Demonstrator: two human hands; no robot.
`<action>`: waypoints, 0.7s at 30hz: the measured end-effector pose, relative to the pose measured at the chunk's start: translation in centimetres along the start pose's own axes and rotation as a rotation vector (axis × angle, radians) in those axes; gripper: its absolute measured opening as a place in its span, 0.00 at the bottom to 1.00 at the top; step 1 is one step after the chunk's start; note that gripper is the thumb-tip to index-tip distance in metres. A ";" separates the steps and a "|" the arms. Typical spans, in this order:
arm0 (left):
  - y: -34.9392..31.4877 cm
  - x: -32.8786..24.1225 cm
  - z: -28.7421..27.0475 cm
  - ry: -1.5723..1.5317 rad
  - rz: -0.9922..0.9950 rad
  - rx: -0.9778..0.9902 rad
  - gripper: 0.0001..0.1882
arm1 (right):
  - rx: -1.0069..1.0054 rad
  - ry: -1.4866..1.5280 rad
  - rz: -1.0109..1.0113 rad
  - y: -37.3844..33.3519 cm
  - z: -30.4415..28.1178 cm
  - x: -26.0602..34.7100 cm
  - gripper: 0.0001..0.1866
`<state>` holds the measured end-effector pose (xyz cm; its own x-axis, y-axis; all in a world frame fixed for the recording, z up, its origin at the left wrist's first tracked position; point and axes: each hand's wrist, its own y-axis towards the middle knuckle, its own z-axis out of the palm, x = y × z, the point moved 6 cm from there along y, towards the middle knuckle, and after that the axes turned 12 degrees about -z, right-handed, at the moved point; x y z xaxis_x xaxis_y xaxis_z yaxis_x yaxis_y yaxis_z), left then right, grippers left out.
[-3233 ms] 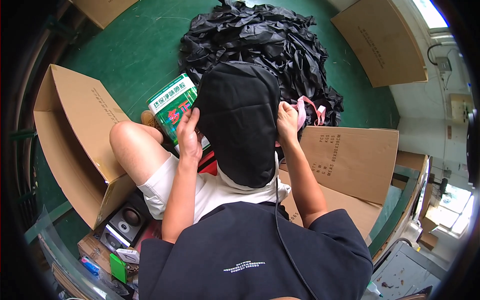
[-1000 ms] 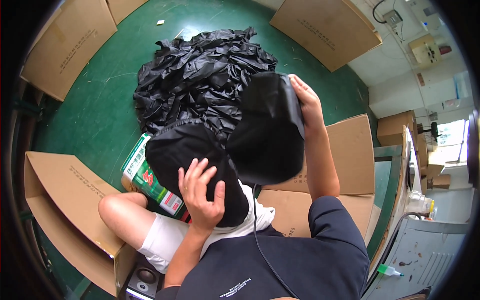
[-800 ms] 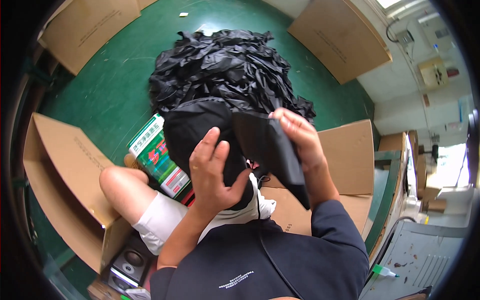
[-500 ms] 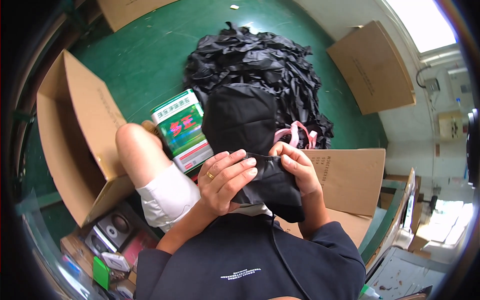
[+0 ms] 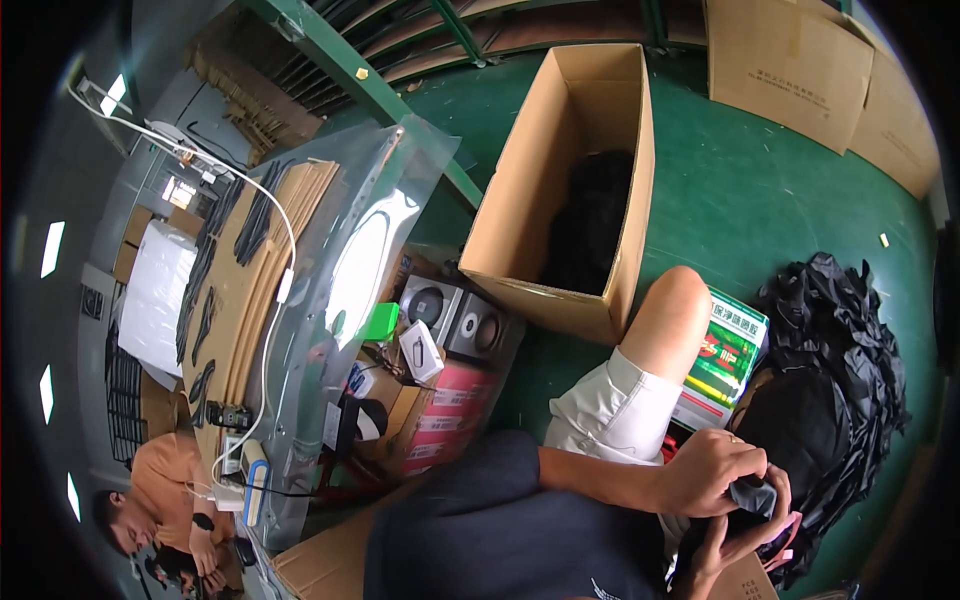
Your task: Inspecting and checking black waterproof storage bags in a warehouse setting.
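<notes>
At the lower right, a black cloth piece (image 5: pixel 755 495) is bunched up between my two hands. My left hand (image 5: pixel 715 470) has its fingers curled closed on the cloth from above. Below it, my right hand (image 5: pixel 738 540) pinches the same cloth, its thumb and fingers bent round it; part of this hand is hidden in shadow. Just beyond my hands lies a smooth, rounded black fabric item (image 5: pixel 795 420). Behind that rises a heap of crumpled black fabric pieces (image 5: pixel 840 330) on the floor. A pink strap (image 5: pixel 785 545) shows beside my right hand.
An open cardboard box (image 5: pixel 560 300) with black material inside stands ahead. A green and white tin (image 5: pixel 725 350) is beside my knee. To the left, a plastic-covered table (image 5: pixel 350 250) bears cardboard sheets; speakers (image 5: pixel 475 325) sit below. A co-worker (image 5: pixel 170 490) is at the far left.
The view has swung to the left, so the table and co-worker now show. My hands have closed in and bunched the cloth, which was spread flatter between them before.
</notes>
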<state>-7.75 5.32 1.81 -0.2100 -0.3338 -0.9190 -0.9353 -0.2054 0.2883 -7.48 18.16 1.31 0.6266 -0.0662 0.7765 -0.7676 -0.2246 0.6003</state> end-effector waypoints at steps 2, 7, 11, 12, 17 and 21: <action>0.5 -0.4 -0.7 0.038 -0.009 -0.020 0.13 | 0.094 -0.080 0.037 0.3 -0.1 -1.2 0.35; 2.2 -0.6 -1.6 -0.097 -0.035 0.106 0.11 | 0.163 0.117 0.255 -0.1 -2.6 -5.1 0.36; 2.9 -0.6 -1.4 -0.155 -0.011 0.124 0.09 | 0.172 0.224 0.299 -1.5 -3.5 -7.3 0.35; 2.8 -0.5 -1.1 -0.159 -0.002 0.148 0.09 | 0.142 0.247 0.313 -1.9 -3.7 -7.9 0.34; 2.3 -0.6 0.2 -0.072 0.006 0.312 0.09 | 0.064 0.256 0.369 -0.6 -3.1 -8.0 0.21; 1.5 -0.2 0.1 -0.209 -0.039 0.470 0.07 | 0.142 0.136 0.372 -0.2 -3.2 -7.8 0.17</action>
<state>-9.12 5.13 2.40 -0.1800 -0.1331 -0.9746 -0.9606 0.2373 0.1449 -12.66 21.82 -4.27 0.2796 -0.0412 0.9592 -0.9060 -0.3421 0.2494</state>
